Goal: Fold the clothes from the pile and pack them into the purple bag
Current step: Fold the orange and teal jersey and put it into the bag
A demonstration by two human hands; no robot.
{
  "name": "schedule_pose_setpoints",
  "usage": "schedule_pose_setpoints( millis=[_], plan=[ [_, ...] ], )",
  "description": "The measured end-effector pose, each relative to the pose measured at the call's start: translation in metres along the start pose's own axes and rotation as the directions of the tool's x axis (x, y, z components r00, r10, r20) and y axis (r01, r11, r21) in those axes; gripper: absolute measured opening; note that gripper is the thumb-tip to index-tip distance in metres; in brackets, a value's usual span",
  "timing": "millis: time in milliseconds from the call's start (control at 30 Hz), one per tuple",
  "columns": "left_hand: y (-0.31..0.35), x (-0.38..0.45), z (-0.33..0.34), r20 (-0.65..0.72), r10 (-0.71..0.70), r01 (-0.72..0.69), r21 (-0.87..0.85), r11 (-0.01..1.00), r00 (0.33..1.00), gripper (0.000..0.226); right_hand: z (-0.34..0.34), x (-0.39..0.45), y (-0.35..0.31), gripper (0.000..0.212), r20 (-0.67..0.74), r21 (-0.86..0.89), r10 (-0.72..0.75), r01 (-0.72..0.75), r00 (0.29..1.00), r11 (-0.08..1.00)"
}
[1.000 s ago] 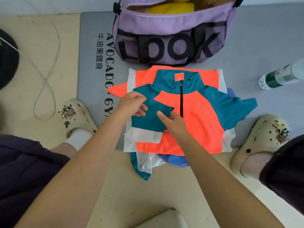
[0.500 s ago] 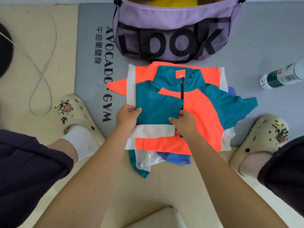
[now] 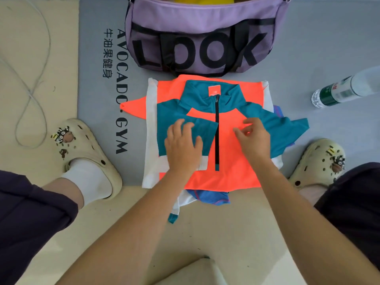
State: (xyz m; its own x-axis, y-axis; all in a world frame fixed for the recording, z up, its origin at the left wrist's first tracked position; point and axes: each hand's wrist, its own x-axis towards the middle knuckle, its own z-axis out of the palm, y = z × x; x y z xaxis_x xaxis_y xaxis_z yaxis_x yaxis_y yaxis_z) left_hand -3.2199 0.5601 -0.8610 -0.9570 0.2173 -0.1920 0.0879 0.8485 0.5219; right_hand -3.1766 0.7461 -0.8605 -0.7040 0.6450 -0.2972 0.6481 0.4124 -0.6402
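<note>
An orange, teal and white zip jacket (image 3: 228,169) lies flat on top of a small pile of clothes, in front of the purple bag (image 3: 201,38) marked LOOK. The bag stands open with something yellow inside. The jacket's left sleeve is folded in over its chest. My left hand (image 3: 183,147) lies flat on that folded sleeve, fingers spread. My right hand (image 3: 251,137) hovers over the orange front just right of the zip, fingers loosely curled and holding nothing. A blue garment (image 3: 211,197) and a white one poke out beneath the jacket.
The pile sits on a grey gym mat (image 3: 98,93) with black lettering. A plastic water bottle (image 3: 345,89) lies at the right. My two cream clogs (image 3: 86,153) (image 3: 320,161) flank the pile. A thin cable (image 3: 30,79) loops on the beige floor at the left.
Both hands let go of the left sleeve's cuff. My left hand moved up and flattened onto the folded sleeve. My right hand shifted right across the zip.
</note>
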Motion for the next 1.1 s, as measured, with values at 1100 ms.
schedule_pose_setpoints(
  millis=[1100],
  plan=[
    [0.063, 0.019, 0.058, 0.621, 0.074, -0.25, 0.201, 0.947, 0.781, 0.075, -0.153, 0.06, 0.07, 0.032, 0.069, -0.19, -0.111, 0.122, 0.991, 0.974]
  ],
)
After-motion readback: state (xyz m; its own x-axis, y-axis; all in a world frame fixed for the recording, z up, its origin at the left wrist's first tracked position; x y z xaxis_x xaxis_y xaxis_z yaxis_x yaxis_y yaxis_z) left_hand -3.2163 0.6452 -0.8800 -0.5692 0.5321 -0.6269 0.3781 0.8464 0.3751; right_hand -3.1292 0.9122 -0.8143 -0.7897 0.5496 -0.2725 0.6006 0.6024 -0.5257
